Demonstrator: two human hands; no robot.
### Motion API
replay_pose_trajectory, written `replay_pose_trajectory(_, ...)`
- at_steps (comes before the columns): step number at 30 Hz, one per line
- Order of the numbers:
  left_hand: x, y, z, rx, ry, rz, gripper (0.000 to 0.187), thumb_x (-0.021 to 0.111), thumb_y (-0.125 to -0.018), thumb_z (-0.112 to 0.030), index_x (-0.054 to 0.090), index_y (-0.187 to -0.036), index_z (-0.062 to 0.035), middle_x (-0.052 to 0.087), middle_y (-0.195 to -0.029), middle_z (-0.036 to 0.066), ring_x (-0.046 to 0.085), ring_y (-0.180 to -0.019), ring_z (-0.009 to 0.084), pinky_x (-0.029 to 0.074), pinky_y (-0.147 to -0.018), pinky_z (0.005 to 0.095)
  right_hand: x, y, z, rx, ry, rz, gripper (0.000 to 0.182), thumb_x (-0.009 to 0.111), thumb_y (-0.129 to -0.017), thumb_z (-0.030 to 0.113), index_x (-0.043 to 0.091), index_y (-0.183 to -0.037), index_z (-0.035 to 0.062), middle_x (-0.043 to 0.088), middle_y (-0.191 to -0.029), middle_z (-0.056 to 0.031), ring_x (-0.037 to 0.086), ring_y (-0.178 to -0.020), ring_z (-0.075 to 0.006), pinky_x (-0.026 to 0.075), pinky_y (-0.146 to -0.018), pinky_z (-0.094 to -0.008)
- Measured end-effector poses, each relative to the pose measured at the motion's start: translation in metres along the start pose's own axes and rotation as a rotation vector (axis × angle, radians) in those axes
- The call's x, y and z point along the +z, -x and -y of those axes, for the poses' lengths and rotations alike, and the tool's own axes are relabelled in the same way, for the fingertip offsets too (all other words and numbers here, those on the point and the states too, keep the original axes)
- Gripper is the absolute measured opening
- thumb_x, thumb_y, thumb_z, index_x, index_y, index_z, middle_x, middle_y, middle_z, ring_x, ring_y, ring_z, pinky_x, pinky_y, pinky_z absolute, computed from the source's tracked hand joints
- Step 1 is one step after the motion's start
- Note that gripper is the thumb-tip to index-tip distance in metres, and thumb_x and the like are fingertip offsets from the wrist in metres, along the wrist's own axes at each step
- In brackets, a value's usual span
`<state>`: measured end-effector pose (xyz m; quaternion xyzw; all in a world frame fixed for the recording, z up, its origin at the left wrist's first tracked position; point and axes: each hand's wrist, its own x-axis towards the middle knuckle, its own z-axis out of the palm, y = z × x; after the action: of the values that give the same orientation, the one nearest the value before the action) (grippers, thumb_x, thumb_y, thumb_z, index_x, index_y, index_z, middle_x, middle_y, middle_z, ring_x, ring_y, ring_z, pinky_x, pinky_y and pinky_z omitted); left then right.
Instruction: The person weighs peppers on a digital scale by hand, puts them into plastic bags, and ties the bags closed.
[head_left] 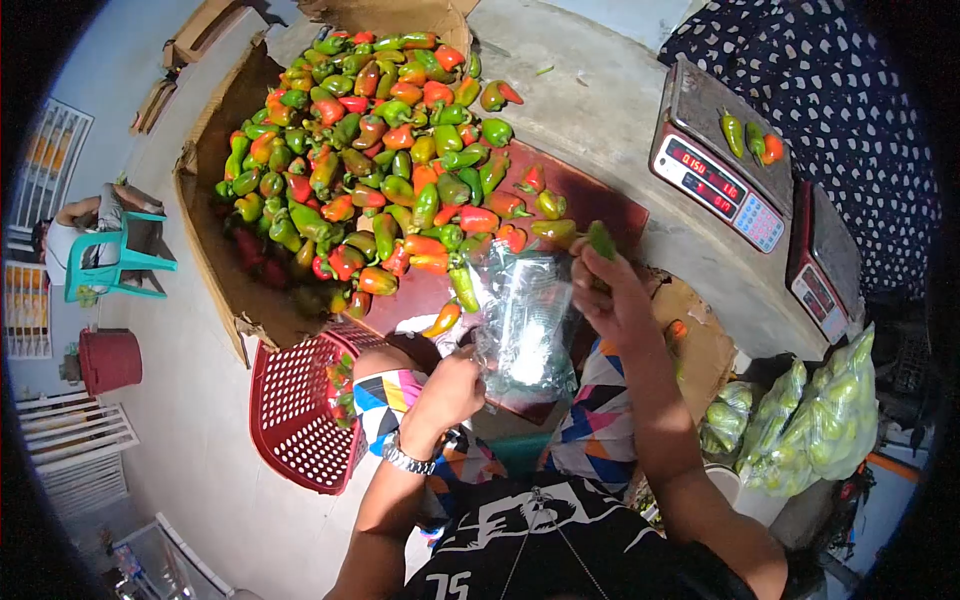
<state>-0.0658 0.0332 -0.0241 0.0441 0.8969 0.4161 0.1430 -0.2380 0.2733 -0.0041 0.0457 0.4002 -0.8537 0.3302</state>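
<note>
My right hand (612, 300) is closed around a green pepper (601, 240), whose tip sticks up past the fingers. My left hand (452, 392), with a metal watch on the wrist, grips the left edge of a clear plastic bag (525, 315). Strong glare on the plastic hides whatever may lie inside it. Just beyond the bag spreads a big heap of green, red and orange peppers (370, 170), partly on flattened cardboard (205, 210) and partly on a dark red board (610, 200). One orange pepper (442, 320) lies close to my left hand.
A digital scale (690, 110) at the right carries a few peppers (745, 137); a second scale (825, 260) stands beside it. Filled bags of green produce (820, 420) sit lower right. A red basket (300, 420) is by my left knee. Someone sits on a teal chair (125, 255).
</note>
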Motion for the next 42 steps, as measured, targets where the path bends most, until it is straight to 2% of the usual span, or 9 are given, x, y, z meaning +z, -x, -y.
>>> replay_pose_trajectory(5, 0.0, 0.003, 0.002, -0.01, 0.001, 0.01, 0.048, 0.062, -0.069, 0.01, 0.073, -0.114, -0.001, 0.069, -0.11, 0.028, 0.068, -0.102, 0.047, 0.054, -0.094, 0.0479, 0.046, -0.047, -0.013, 0.022, 0.583, -0.038, 0.029, 0.061, -0.104, 0.039, 0.059, -0.107, 0.0106, 0.053, -0.073, 0.0027, 0.038, -0.049, -0.0057, 0.032, -0.043, -0.0256)
replay_pose_trajectory(12, -0.002, -0.004, 0.0, 0.047, 0.035, 0.015, 0.042, 0.061, -0.069, 0.01, 0.071, -0.11, 0.0016, 0.069, -0.106, 0.027, 0.067, -0.103, 0.0465, 0.054, -0.093, 0.0493, 0.108, -0.119, -0.075, 0.279, 0.993, 0.087, 0.038, 0.066, -0.102, 0.037, 0.062, -0.122, 0.0054, 0.07, -0.103, -0.0088, 0.063, -0.076, -0.0136, 0.052, -0.067, -0.0303)
replay_pose_trajectory(16, 0.0, 0.0, 0.003, 0.056, 0.031, 0.01, 0.043, 0.063, -0.07, 0.008, 0.07, -0.111, 0.0012, 0.068, -0.107, 0.027, 0.068, -0.102, 0.0464, 0.055, -0.093, 0.0497, 0.096, -0.111, -0.078, 0.16, 0.228, 0.19, 0.034, 0.058, -0.106, 0.032, 0.065, -0.127, 0.0049, 0.073, -0.117, -0.0093, 0.065, -0.095, -0.0138, 0.054, -0.073, -0.0296)
replay_pose_trajectory(24, 0.002, -0.002, 0.0, 0.033, 0.042, 0.048, 0.043, 0.063, -0.07, 0.01, 0.069, -0.112, 0.0029, 0.067, -0.109, 0.027, 0.067, -0.103, 0.0467, 0.055, -0.093, 0.0499, 0.052, -0.124, -0.046, -0.155, 0.642, -0.075, 0.029, 0.063, -0.101, 0.031, 0.07, -0.11, 0.0045, 0.072, -0.093, -0.0013, 0.056, -0.07, -0.0063, 0.046, -0.063, -0.0233)
replay_pose_trajectory(28, 0.002, -0.003, -0.001, 0.033, 0.024, 0.047, 0.044, 0.063, -0.07, 0.01, 0.069, -0.113, 0.003, 0.067, -0.109, 0.028, 0.067, -0.103, 0.0468, 0.055, -0.093, 0.0499, 0.045, -0.117, -0.071, -0.483, 1.288, 0.132, 0.027, 0.072, -0.091, 0.02, 0.07, -0.111, 0.0018, 0.072, -0.083, -0.0124, 0.072, -0.078, -0.0181, 0.055, -0.066, -0.0317)
replay_pose_trajectory(29, 0.002, -0.002, 0.0, 0.038, 0.017, 0.041, 0.044, 0.062, -0.07, 0.009, 0.07, -0.113, 0.0029, 0.067, -0.108, 0.028, 0.067, -0.104, 0.0469, 0.055, -0.093, 0.0499, 0.051, -0.111, -0.079, -0.315, 1.408, 0.151, 0.033, 0.076, -0.085, 0.019, 0.068, -0.111, 0.0006, 0.071, -0.092, -0.02, 0.076, -0.088, -0.0292, 0.06, -0.072, -0.0391)
replay_pose_trajectory(32, 0.003, -0.002, 0.0, -0.029, -0.013, 0.099, 0.044, 0.062, -0.071, 0.008, 0.07, -0.113, 0.0027, 0.067, -0.107, 0.028, 0.067, -0.103, 0.0471, 0.055, -0.092, 0.05, 0.075, -0.085, -0.113, -0.47, 1.851, 0.118, 0.034, 0.077, -0.083, 0.021, 0.067, -0.109, 0.001, 0.07, -0.102, -0.0223, 0.075, -0.085, -0.0371, 0.061, -0.073, -0.0453)
replay_pose_trajectory(37, 0.009, -0.002, 0.008, -0.038, -0.054, 0.137, 0.043, 0.062, -0.071, 0.008, 0.071, -0.113, 0.0023, 0.067, -0.107, 0.027, 0.067, -0.101, 0.0462, 0.055, -0.091, 0.0506, 0.084, -0.09, -0.121, -0.37, 1.884, 0.016, 0.039, 0.08, -0.08, 0.02, 0.063, -0.111, 0.0036, 0.061, -0.112, -0.021, 0.068, -0.099, -0.0399, 0.059, -0.082, -0.0496)
replay_pose_trajectory(42, 0.009, -0.002, 0.009, -0.053, -0.058, 0.159, 0.043, 0.062, -0.071, 0.008, 0.072, -0.112, 0.0023, 0.067, -0.106, 0.027, 0.067, -0.102, 0.0449, 0.055, -0.091, 0.0505, 0.076, -0.095, -0.129, -0.661, 1.72, 0.008, 0.031, 0.077, -0.08, 0.015, 0.065, -0.108, 0.006, 0.061, -0.115, -0.0167, 0.067, -0.101, -0.0379, 0.058, -0.087, -0.0481)
